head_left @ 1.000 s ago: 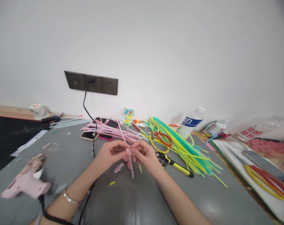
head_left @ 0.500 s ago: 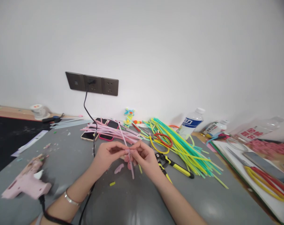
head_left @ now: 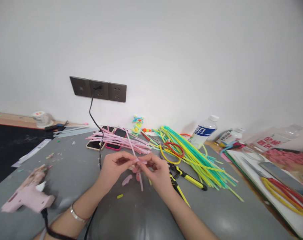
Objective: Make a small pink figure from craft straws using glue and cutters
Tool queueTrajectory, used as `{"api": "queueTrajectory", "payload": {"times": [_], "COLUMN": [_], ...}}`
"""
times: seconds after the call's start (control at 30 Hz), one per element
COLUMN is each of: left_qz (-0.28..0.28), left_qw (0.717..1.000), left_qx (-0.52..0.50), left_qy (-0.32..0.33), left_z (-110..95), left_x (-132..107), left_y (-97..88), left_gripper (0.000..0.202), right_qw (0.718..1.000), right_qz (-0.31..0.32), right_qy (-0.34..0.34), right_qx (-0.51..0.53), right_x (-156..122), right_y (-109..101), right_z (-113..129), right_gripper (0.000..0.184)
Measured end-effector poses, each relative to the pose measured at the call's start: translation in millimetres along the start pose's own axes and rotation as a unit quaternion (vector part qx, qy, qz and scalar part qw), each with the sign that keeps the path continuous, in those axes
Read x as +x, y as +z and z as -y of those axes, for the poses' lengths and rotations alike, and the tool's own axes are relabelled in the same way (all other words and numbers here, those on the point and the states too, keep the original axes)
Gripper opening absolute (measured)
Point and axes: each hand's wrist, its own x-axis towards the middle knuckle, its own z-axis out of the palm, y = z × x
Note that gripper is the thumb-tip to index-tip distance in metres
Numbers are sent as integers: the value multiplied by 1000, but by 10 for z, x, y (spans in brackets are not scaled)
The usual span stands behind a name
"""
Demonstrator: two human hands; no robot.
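Between my fingertips is a pale pink pipe cleaner (head_left: 130, 141), its upper end pointing away from me and its lower end hanging toward the table. My left hand (head_left: 116, 167) pinches it near the middle with thumb and forefinger. Right beside it, the fingers of my right hand (head_left: 157, 170) close on the same spot, where a short pink piece seems to cross it. Small pink pieces (head_left: 127, 180) lie just under my hands. A bundle of pink pipe cleaners (head_left: 122, 140) rests beyond them, partly over phones (head_left: 113, 145).
A pink glue gun (head_left: 28, 195) lies at left, its black cord near my left arm. Yellow-handled pliers (head_left: 190, 179), scissors (head_left: 174, 150) and green and yellow pipe cleaners (head_left: 204, 160) lie at right. A bottle (head_left: 204, 131) stands behind, near more scissors (head_left: 284, 195) on white paper.
My right hand has shifted slightly to the right, and its fingers have changed position on the pink pipe cleaner. My left hand stays nearly in place.
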Motion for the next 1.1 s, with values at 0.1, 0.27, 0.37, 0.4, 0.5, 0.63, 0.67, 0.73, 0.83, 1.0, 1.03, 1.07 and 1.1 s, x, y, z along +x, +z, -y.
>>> {"api": "queueTrajectory", "payload": {"times": [0.1,0.27,0.37,0.4,0.5,0.63,0.67,0.73,0.83,1.0,1.03,1.07,1.1], "left_qz": [-3,0,0,-1,1,11,11,8,4,-12,-17,-21,-23], "left_qw": [1000,997,997,997,996,994,994,994,994,994,994,994,994], "left_qx": [24,70,78,80,87,104,106,109,109,101,101,101,102], "left_qy": [16,30,25,25,28,30,29,27,29,30,30,31,33], "left_z": [-16,-53,-63,-63,-57,-56,-60,-68,-73,-29,-19,-12,-8], "left_x": [-9,-16,-21,-20,-8,17,20,21,14,-8,-12,-16,-18], "left_y": [-9,-29,-27,-25,-28,-50,-54,-58,-53,-48,-49,-50,-52], "left_gripper": [6,9,10,10,11,10,10,9,9,8,8,8,9], "right_qw": [1000,1000,1000,1000,998,991,991,993,995,994,993,993,993], "right_qz": [-1,2,0,-1,7,43,46,46,44,62,65,68,69], "right_qy": [-3,-5,-6,-6,9,47,52,55,55,60,59,59,59], "right_qx": [5,6,12,16,55,115,111,89,71,74,73,72,74], "right_x": [-2,-1,-3,-2,13,52,60,68,62,35,31,29,28], "right_y": [7,4,1,0,-4,-23,-28,-36,-37,-22,-18,-15,-12], "right_z": [0,4,-3,-7,-15,3,11,23,27,18,17,16,15], "right_gripper": [9,9,9,10,14,22,24,27,30,31,31,31,32]}}
